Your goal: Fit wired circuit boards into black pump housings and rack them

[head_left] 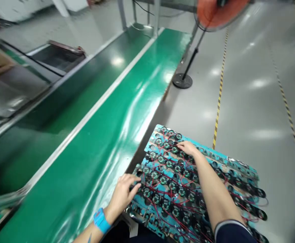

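Note:
Below me is a blue tray (151,147) bearing rows of round black parts (163,180) with green-and-copper centres and red wires. My left hand (125,189), with a blue watch on its wrist, is at the tray's left edge, thumb and fingers apart beside the end of one row. Across the tray reaches my right arm; my right hand (186,147) is at the far rows, fingers bent down at one of the round black parts. Its fingertips are partly hidden, so I cannot make out whether anything is pinched there.
A long green conveyor belt (106,135) runs along the left, with a white rail (86,118) beside it. Beyond the tray stands an orange fan (210,13) on a black round base (182,81). Yellow-and-black tape (221,84) marks the grey floor at right.

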`<state>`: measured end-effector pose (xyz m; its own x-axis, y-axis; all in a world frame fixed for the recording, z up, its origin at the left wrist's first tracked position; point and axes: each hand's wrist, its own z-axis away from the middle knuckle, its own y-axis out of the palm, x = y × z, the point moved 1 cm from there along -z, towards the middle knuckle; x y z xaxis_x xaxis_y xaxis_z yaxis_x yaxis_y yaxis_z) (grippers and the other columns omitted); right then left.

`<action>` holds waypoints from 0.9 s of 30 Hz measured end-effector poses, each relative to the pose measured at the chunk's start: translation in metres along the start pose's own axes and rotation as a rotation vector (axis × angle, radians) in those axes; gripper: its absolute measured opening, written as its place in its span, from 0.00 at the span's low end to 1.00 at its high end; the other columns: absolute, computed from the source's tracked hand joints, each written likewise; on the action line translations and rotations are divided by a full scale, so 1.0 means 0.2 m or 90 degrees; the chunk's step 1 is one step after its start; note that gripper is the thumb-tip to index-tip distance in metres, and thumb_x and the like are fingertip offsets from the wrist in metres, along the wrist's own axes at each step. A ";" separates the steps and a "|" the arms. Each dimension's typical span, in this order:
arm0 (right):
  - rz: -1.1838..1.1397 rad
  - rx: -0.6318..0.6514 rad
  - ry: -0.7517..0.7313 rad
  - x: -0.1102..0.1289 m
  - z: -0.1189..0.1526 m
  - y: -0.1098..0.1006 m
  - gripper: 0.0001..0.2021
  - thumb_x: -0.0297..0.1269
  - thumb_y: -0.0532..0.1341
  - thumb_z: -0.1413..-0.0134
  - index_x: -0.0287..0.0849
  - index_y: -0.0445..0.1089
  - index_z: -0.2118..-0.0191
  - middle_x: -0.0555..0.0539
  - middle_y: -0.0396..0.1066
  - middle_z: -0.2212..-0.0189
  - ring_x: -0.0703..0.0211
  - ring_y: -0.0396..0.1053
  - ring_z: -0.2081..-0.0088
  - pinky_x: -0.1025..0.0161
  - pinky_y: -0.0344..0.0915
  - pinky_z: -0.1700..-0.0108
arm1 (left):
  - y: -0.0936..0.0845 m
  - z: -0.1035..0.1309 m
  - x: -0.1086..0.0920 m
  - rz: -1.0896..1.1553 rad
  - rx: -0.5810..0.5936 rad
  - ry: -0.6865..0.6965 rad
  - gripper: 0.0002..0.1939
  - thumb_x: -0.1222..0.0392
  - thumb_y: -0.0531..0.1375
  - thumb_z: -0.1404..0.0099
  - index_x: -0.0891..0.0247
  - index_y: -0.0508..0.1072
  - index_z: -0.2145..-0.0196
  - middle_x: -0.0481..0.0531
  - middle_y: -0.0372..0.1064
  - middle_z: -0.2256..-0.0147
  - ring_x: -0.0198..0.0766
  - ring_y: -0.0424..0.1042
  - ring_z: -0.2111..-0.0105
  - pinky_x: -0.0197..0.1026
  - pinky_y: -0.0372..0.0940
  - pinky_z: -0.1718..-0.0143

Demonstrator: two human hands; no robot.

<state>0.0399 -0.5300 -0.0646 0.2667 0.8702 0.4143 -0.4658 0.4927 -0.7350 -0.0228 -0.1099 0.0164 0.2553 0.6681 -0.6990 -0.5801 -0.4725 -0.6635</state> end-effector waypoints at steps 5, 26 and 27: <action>-0.025 -0.292 0.076 0.29 0.44 0.16 0.27 0.53 0.50 0.40 0.40 0.76 0.50 0.37 0.75 0.50 0.40 0.73 0.49 0.48 0.68 0.49 | -0.03 0.84 0.16 0.067 -0.073 -0.107 0.09 0.56 0.59 0.30 0.55 0.77 0.55 0.50 0.75 0.57 0.42 0.71 0.54 0.46 0.61 0.50; -0.051 0.272 -0.553 2.94 1.10 1.92 0.28 0.62 0.57 0.45 0.43 0.78 0.55 0.41 0.77 0.57 0.49 0.76 0.56 0.54 0.71 0.50 | -0.38 3.51 0.82 -0.072 -0.715 -0.738 0.16 0.52 0.52 0.26 0.59 0.76 0.52 0.52 0.74 0.53 0.41 0.71 0.52 0.43 0.63 0.46; -0.046 0.268 -0.544 3.00 1.07 1.91 0.29 0.63 0.57 0.46 0.43 0.78 0.55 0.41 0.77 0.57 0.48 0.76 0.56 0.54 0.71 0.50 | -0.41 3.62 0.87 -0.088 -0.728 -0.792 0.17 0.53 0.51 0.26 0.60 0.76 0.51 0.54 0.74 0.53 0.41 0.71 0.52 0.43 0.63 0.46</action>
<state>-0.1582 0.1801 0.0178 -0.3226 0.4629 0.8257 -0.7817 0.3616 -0.5081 -0.4902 0.4614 0.1415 -0.7880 0.4880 -0.3754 0.3497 -0.1471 -0.9253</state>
